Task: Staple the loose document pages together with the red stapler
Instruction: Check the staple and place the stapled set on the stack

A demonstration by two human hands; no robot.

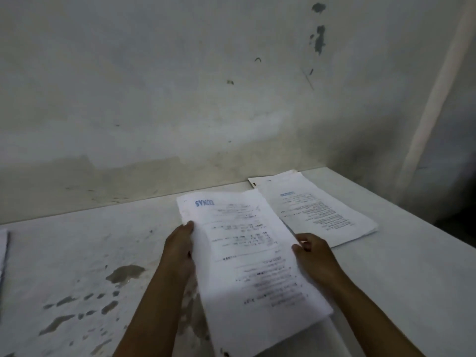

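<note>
Both hands hold the pages (247, 253) over the desk (77, 253): left hand (180, 251) on the left edge, right hand (313, 253) on the right. Light, floppy, apt to slide apart; grip near the far corner.

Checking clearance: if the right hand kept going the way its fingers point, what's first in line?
The right hand points up-left into the held pages, which it already grips at their right edge. It would meet them first; the second stack lies off that line, though depth is unclear.
</note>
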